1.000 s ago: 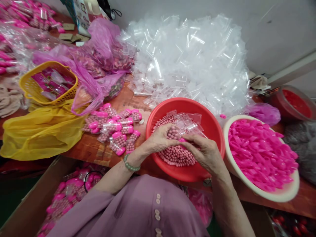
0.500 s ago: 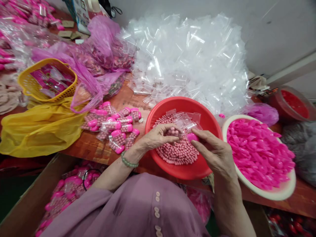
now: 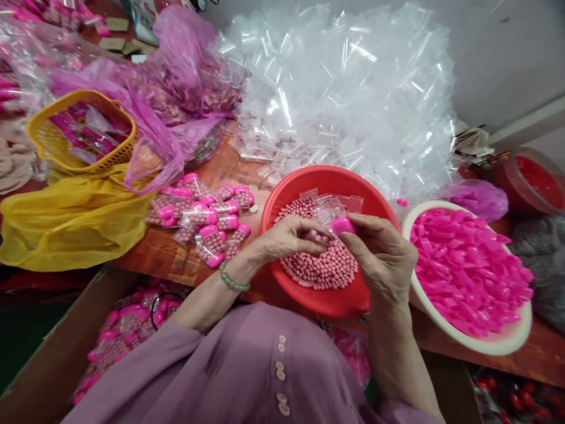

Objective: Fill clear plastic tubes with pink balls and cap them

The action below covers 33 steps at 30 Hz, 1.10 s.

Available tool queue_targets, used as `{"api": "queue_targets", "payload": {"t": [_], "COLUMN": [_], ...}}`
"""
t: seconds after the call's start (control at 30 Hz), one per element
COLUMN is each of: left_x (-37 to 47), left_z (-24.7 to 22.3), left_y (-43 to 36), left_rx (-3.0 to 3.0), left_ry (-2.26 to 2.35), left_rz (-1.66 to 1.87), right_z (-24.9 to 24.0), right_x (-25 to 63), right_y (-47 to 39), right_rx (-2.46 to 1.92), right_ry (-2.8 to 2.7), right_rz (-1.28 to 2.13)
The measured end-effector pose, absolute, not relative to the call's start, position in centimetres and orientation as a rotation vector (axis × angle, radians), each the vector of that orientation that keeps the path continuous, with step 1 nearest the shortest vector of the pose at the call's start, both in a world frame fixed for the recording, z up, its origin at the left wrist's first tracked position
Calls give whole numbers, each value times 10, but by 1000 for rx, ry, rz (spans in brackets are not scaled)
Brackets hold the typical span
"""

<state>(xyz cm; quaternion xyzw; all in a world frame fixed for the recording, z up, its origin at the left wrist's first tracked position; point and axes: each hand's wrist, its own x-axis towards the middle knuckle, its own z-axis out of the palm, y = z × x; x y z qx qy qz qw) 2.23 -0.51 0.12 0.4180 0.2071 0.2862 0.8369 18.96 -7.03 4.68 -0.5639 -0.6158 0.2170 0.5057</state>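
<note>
A reddish-brown tabletop (image 3: 154, 265) is backed by a pale wall (image 3: 498, 65). Nearest, a purple shirt (image 3: 238, 365) is seen, with pink-capped containers (image 3: 115, 341) heaped in a cardboard box (image 3: 48, 365) below the table edge at the left. Over a red bowl (image 3: 329, 176), pink beads (image 3: 318, 237) are held in the curled fingers of the left hand (image 3: 291, 238); whether they are enclosed in a clear case cannot be told. A bright pink cap (image 3: 343, 225) is pinched between thumb and fingers of the right hand (image 3: 388, 253), just beside them. Loose beads (image 3: 320, 272) and clear cases (image 3: 331, 206) are contained in the bowl. To its right, a white basin (image 3: 503, 346) is filled with pink pieces (image 3: 468, 271); to its left, bead-filled containers (image 3: 212, 235) are clustered on the table. Farther left, a yellow bag (image 3: 75, 224) is spread in front of a yellow basket (image 3: 121, 154). Beyond the bowl, transparent cases (image 3: 344, 100) are piled high, with a pink plastic bag (image 3: 180, 53) set to their left.
</note>
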Motion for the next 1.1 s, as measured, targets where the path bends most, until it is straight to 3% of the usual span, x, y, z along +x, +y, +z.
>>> {"api": "queue_targets", "payload": {"t": [0.6,0.83,1.1], "left_x": [23,25,22], "left_z": [-2,-5,-2], "left_y": [-5,-5,-7], "left_rx": [951,1174,1369], "left_ry": [379,424,549], "left_rz": [560,512,449], "right_z": [53,45,32], "right_x": [187,202,203], "right_y": [-56,-52,-50], "right_rx": [-1329,-1361,-1339], "right_ry": [-2017,-1915,-1817], "right_rz": [317,660,759]}}
